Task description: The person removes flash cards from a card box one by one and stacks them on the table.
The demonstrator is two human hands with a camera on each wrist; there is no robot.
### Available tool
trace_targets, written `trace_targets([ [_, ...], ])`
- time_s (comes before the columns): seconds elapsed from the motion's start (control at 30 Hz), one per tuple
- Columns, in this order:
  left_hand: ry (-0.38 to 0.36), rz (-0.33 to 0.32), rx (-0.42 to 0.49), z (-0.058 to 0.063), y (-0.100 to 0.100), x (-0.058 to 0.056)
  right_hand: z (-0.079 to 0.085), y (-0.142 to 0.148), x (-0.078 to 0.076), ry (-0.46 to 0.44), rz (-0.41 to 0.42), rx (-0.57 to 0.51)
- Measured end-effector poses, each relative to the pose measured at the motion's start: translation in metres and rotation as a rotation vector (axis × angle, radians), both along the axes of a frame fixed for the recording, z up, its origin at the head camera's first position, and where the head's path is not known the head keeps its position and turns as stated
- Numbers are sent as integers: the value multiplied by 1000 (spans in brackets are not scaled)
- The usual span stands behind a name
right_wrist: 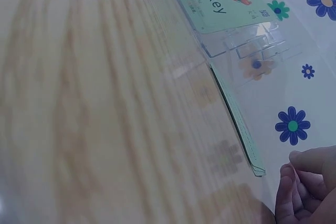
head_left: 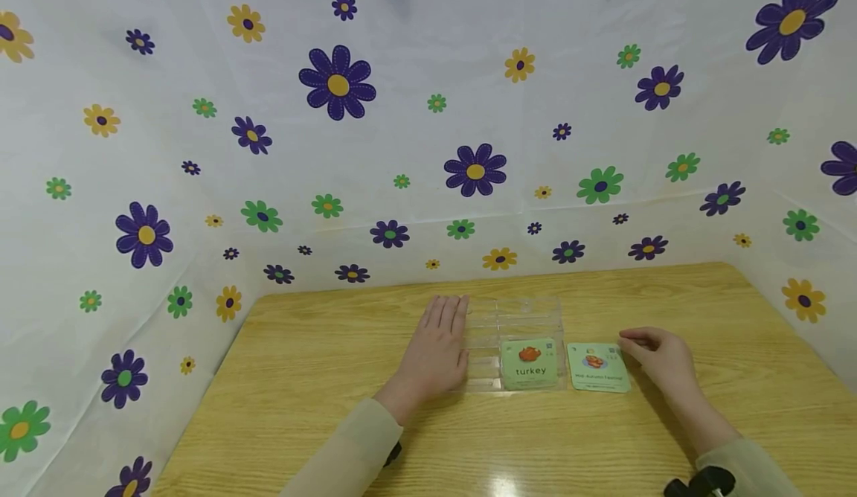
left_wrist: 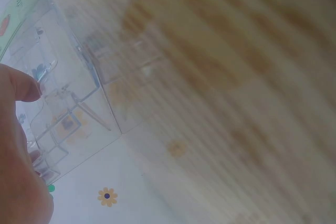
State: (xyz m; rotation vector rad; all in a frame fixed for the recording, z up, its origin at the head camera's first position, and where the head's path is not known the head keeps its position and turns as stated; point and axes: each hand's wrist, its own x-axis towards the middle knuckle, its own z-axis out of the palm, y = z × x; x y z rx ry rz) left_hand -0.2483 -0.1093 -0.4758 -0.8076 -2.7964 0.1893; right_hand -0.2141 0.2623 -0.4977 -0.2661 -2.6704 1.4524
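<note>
Tabletop point(head_left: 301, 378): evenly lit, white glare spot at near edge
Flowered cloth point(head_left: 428, 129): bright, softly creased
Right forearm point(head_left: 701, 415): soft shadow beside it
Wrist views: hazy, nearest wood grain blurred

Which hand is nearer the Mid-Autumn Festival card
Right. The right hand is beside the festival card, on its right; the left hand is left of the turkey card, at the clear tray.

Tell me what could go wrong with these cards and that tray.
The right hand is near a corner of the Mid-Autumn Festival card, which appears to top a thin stack: several might slide or lift together.

The left hand rests on the clear tray; uneven pressure could shift it and jostle the turkey card.
</note>
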Motion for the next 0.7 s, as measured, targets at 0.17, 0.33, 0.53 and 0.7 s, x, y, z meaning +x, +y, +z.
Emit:
trace_targets([
  [0.17,7,-3,5,0,0,-1,0,1,0,5,5,-20],
  [0.33,0,-3,8,0,0,-1,2,0,1,17,11,-29],
  [0.53,-3,-5,9,0,0,0,5,-1,3,12,7,-62],
  [0.7,9,-9,16,-1,0,0,7,-3,3,-4,6,-81],
])
